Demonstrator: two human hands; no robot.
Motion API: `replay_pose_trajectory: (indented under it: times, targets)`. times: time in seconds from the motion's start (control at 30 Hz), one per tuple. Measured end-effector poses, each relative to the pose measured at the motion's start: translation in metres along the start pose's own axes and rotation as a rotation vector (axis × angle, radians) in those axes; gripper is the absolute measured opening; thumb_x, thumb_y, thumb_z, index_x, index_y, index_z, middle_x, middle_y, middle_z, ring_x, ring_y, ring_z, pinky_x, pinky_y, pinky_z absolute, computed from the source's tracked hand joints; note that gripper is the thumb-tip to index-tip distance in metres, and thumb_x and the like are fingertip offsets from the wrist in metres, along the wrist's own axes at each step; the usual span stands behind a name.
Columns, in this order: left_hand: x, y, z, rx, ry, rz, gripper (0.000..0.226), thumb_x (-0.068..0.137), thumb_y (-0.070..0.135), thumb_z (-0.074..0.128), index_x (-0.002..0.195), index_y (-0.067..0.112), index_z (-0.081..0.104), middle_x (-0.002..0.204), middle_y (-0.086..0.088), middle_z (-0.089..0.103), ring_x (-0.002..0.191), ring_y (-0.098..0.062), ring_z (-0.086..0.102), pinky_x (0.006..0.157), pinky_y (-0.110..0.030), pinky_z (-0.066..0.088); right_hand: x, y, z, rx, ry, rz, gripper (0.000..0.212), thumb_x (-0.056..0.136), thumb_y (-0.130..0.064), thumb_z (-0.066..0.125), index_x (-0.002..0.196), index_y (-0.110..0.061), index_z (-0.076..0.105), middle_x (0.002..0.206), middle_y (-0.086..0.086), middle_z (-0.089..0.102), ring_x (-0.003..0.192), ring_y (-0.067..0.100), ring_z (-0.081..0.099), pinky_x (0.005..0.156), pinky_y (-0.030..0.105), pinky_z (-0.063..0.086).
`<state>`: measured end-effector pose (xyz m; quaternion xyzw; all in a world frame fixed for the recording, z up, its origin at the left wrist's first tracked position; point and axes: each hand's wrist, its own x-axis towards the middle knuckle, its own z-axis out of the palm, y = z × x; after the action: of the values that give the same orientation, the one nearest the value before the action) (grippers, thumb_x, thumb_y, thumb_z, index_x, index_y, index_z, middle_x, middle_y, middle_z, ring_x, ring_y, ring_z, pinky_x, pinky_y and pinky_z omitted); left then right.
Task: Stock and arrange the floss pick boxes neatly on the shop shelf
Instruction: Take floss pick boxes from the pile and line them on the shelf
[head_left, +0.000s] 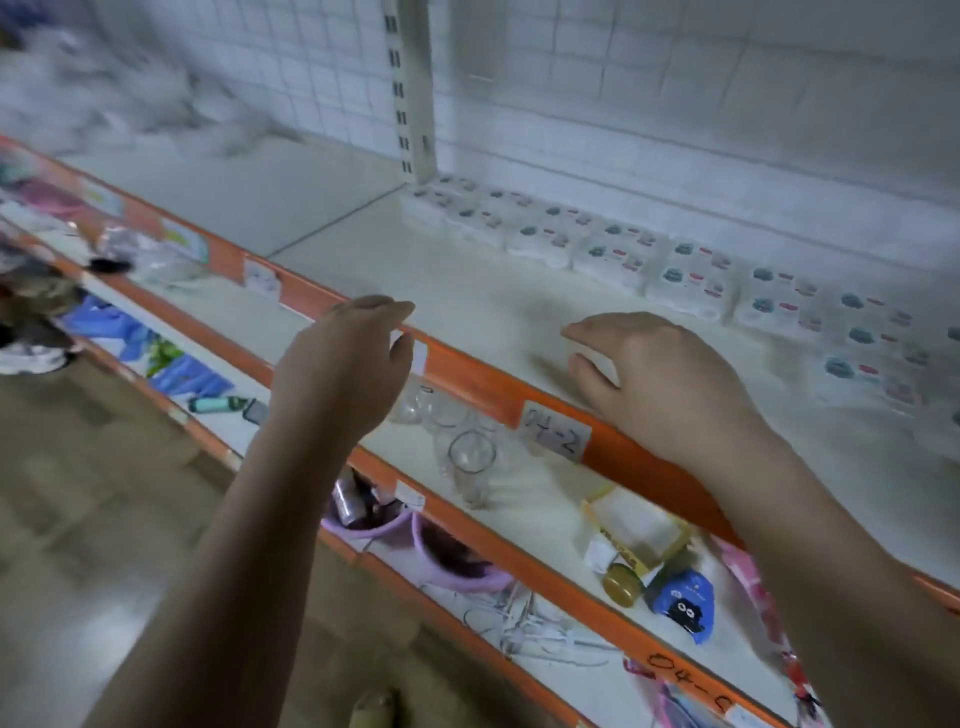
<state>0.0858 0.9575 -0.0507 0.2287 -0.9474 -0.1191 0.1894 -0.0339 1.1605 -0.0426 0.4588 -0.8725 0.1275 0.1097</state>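
Floss pick boxes (691, 283): rowed along shelf (467, 291) back edge, running right.
Left hand (345, 364): empty, loosely curled, above front edge.
Right hand (657, 379): empty, relaxed, over front edge.
Risk: a careless reach may knock the row crooked.

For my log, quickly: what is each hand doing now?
Left hand: open, fingers loosely curled, holding nothing.
Right hand: open, holding nothing, over the shelf.
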Motion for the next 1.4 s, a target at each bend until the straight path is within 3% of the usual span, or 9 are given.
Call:
replay_pose_trajectory:
  times: [0.07,0.37,0.57,0.83,1.17,1.27,1.4]
  targets:
    - [-0.002,-0.044,-0.015,0.012,0.026,-0.045,0.037,0.092,0.020,0.048,0.128,0.017,0.055,0.131,-0.004,0.056,0.109,-0.028,0.057,0.089,-0.041,0.049,0.033,-0.035,0.014,0.021,-0.016,-0.058,0.033,0.093,-0.029,0.046,0.122,-0.020,0.059,0.125,0.002,0.060,0.114,0.026,0.052,0.091,0.040,0.045]
    - [0.021,-0.257,-0.087,0.177,-0.009,-0.140,0.039,0.094,0.021,0.047,0.133,0.019,0.050,0.130,0.000,0.055,0.117,-0.022,0.052,0.084,-0.034,0.047,0.184,-0.208,0.082,0.115,-0.008,-0.130,0.034,0.094,-0.031,0.045,0.126,-0.026,0.055,0.128,-0.006,0.056,0.117,0.018,0.047,0.091,0.034,0.042]
    - [0.069,-0.367,-0.107,0.125,-0.036,-0.193,0.038,0.093,0.024,0.049,0.130,0.021,0.052,0.134,0.004,0.052,0.117,-0.021,0.052,0.089,-0.040,0.049,0.299,-0.282,0.120,0.072,-0.078,-0.173,0.037,0.092,-0.034,0.042,0.124,-0.024,0.056,0.128,0.000,0.055,0.116,0.024,0.049,0.092,0.040,0.043]
    - [0.190,-0.493,-0.097,0.157,-0.019,-0.175,0.039,0.092,0.023,0.050,0.131,0.021,0.052,0.133,0.000,0.054,0.115,-0.022,0.053,0.091,-0.037,0.047,0.481,-0.331,0.181,-0.035,-0.106,-0.249,0.041,0.094,-0.035,0.040,0.134,-0.027,0.046,0.135,0.002,0.049,0.122,0.025,0.045,0.095,0.041,0.042]
    - [0.359,-0.602,-0.115,0.168,-0.032,-0.112,0.038,0.093,0.027,0.049,0.131,0.023,0.051,0.133,0.000,0.053,0.112,-0.024,0.054,0.087,-0.036,0.048,0.650,-0.362,0.214,0.004,-0.108,-0.115,0.029,0.091,-0.027,0.045,0.115,-0.017,0.058,0.116,0.007,0.058,0.105,0.031,0.053,0.083,0.043,0.047]
    - [0.398,-0.635,-0.115,0.170,-0.028,-0.077,0.040,0.093,0.030,0.048,0.133,0.025,0.049,0.135,0.002,0.051,0.119,-0.022,0.050,0.091,-0.037,0.046,0.681,-0.371,0.225,0.045,-0.132,-0.095,0.033,0.092,-0.029,0.044,0.122,-0.022,0.054,0.122,0.002,0.056,0.109,0.027,0.053,0.085,0.041,0.046]
    - [0.442,-0.681,-0.117,0.115,-0.027,-0.023,0.042,0.090,0.038,0.050,0.131,0.025,0.050,0.131,0.001,0.054,0.119,-0.020,0.049,0.092,-0.035,0.041,0.717,-0.382,0.245,0.092,-0.191,-0.084,0.046,0.092,-0.038,0.047,0.137,-0.033,0.039,0.139,-0.007,0.042,0.126,0.016,0.041,0.099,0.037,0.037]
